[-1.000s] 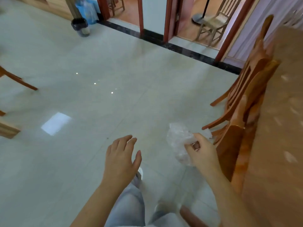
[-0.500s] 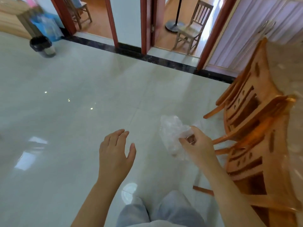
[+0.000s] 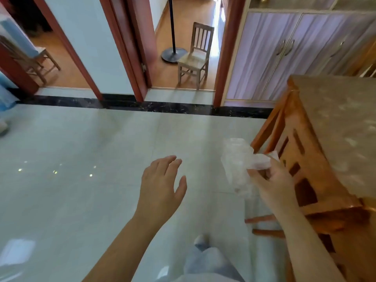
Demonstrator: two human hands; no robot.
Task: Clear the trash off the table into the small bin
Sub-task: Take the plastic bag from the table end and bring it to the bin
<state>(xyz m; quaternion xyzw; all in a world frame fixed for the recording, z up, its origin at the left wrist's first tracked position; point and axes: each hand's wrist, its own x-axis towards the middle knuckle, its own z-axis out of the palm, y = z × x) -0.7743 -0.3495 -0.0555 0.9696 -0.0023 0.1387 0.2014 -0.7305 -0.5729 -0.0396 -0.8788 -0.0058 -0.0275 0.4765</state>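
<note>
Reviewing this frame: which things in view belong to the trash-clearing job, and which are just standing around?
Job: crumpled clear plastic, pinched in the right hand; left hand, open and empty; table. The bin is out of view.
Bystanders: orange chair at the table; small wooden chair; pole stand; lilac cupboard.

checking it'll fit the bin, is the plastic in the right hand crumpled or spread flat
Crumpled: the clear plastic wrap is a bunched, wrinkled wad, pinched at one end by the right hand.
</note>
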